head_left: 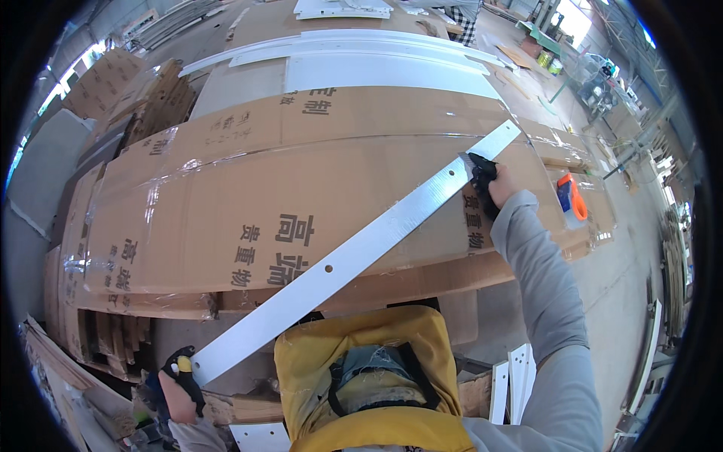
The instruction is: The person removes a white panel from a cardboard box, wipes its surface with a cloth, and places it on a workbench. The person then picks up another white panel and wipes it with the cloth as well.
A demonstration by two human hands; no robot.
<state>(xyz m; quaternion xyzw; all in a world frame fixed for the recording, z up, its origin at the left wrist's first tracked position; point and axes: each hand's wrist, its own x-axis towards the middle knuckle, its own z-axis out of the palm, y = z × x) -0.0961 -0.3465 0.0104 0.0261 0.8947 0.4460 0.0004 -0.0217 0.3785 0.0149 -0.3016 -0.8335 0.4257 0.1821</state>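
Observation:
A long white strip (376, 233) with several holes lies diagonally across my view, over a taped cardboard package (188, 188) with dark printing. My left hand (179, 384), in a black and yellow fingerless glove, is closed on the strip’s lower-left end, beyond the package’s near edge. My right hand (489, 184), in a black glove with bare skin showing, grips the strip near its upper-right end, above the package. An orange and blue tape dispenser (576, 197) sits on cardboard just right of my right hand.
More white boards (384, 69) are stacked beyond the package. Cardboard packages (102, 83) stand at the left. White pieces (520, 377) stand low at the right, beside my yellow apron (309, 377). A concrete floor (625, 301) runs along the right, with machinery (606, 83) farther back.

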